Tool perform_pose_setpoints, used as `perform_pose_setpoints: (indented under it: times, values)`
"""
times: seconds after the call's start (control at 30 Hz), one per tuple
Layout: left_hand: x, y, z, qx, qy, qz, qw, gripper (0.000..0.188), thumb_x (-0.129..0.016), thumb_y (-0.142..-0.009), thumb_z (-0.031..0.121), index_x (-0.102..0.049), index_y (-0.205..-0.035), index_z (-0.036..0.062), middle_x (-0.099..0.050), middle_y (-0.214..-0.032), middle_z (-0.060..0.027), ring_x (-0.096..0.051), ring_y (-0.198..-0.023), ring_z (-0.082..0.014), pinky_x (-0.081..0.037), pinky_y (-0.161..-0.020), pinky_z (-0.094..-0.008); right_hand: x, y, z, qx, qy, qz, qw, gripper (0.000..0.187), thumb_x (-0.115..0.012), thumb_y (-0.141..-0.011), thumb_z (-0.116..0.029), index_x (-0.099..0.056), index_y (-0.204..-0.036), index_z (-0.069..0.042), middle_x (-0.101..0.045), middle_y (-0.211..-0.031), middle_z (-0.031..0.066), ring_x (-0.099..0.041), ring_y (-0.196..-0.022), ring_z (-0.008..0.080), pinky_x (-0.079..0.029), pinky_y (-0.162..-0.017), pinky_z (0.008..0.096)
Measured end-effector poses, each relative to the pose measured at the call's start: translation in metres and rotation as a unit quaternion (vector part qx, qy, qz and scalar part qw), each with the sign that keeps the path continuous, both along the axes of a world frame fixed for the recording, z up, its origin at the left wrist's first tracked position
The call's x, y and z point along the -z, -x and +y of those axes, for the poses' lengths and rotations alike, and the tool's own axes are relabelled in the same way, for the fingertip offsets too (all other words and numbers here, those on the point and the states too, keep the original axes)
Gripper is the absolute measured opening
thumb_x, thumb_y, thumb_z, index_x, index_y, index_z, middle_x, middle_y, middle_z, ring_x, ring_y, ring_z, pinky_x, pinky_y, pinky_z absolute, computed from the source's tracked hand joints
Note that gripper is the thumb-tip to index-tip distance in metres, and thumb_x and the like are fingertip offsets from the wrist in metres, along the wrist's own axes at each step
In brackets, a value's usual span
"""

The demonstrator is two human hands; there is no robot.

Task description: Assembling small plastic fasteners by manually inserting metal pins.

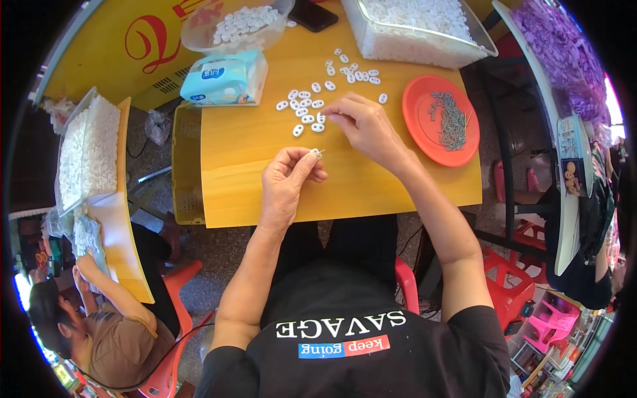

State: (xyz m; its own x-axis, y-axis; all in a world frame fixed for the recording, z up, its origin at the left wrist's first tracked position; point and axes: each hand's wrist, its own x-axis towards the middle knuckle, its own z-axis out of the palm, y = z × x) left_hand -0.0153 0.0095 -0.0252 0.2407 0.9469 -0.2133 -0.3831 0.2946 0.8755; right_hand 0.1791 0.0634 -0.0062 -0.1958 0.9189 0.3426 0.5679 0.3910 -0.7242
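My left hand (292, 174) is closed above the table's near part, pinching a small white plastic piece (315, 152) between thumb and forefinger. A thin metal screw or pin sticks out of it to the right. My right hand (363, 127) reaches over the table with its fingertips pinched together at the right edge of a loose group of white oval two-hole pieces (304, 111). Whether a piece is between those fingertips is too small to tell. To the right of that hand stands a red plate (413, 99) with a heap of small grey screws or pins.
On the yellow table (245, 179) are a blue tissue pack (229, 78), a dark phone (312, 14), a clear tub of white pieces (279, 33) and a larger clear bin (424, 53). A co-worker (106, 331) sits at the left beside another white-filled bin (89, 156).
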Motion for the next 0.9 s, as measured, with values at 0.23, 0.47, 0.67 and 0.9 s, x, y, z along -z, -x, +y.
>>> perform_pose_setpoints:
  times: [0.23, 0.47, 0.67, 0.9]
  values:
    - [0.004, 0.000, -0.001, -0.002, -0.014, -0.011, 1.000, 0.011, -0.062, -0.095, 0.010, -0.060, -0.101, 0.0008, -0.067, -0.088, -0.0096, -0.066, -0.074, -0.0159, -0.054, -0.070, -0.0274, 0.008, -0.004, 0.023, -0.116, -0.126, -0.179, 0.969, 0.014, -0.065, -0.085, -0.006, -0.069, -0.098, -0.004, -0.065, -0.094, 0.0113, -0.063, -0.082, 0.0323, -0.052, -0.070, 0.0410]
    - [0.004, -0.001, -0.002, -0.005, -0.026, -0.011, 1.000, 0.011, -0.061, -0.096, 0.010, -0.060, -0.101, 0.0009, -0.067, -0.087, -0.0089, -0.065, -0.076, -0.0156, -0.054, -0.071, -0.0274, 0.005, -0.011, -0.001, -0.019, -0.025, -0.192, 0.981, 0.014, -0.066, -0.088, -0.013, -0.069, -0.099, -0.005, -0.063, -0.090, 0.0105, -0.063, -0.081, 0.0299, -0.052, -0.070, 0.0388]
    - [-0.008, -0.005, -0.006, -0.028, 0.006, -0.015, 0.999, 0.013, -0.063, -0.095, 0.012, -0.059, -0.098, -0.0003, -0.065, -0.085, -0.0077, -0.065, -0.072, -0.0135, -0.053, -0.068, -0.0251, -0.009, -0.009, -0.032, 0.033, 0.270, 0.203, 0.941, 0.023, -0.065, -0.094, -0.017, -0.068, -0.110, -0.001, -0.066, -0.094, 0.0040, -0.061, -0.074, 0.0118, -0.050, -0.068, 0.0260]
    - [-0.033, -0.009, -0.010, -0.012, 0.005, -0.018, 1.000, 0.015, -0.064, -0.095, 0.013, -0.059, -0.098, -0.0005, -0.065, -0.084, -0.0078, -0.064, -0.070, -0.0134, -0.053, -0.067, -0.0252, -0.018, -0.006, -0.057, -0.013, 0.338, 0.456, 0.824, 0.022, -0.065, -0.094, -0.015, -0.063, -0.112, -0.002, -0.065, -0.093, 0.0036, -0.060, -0.074, 0.0097, -0.051, -0.070, 0.0234]
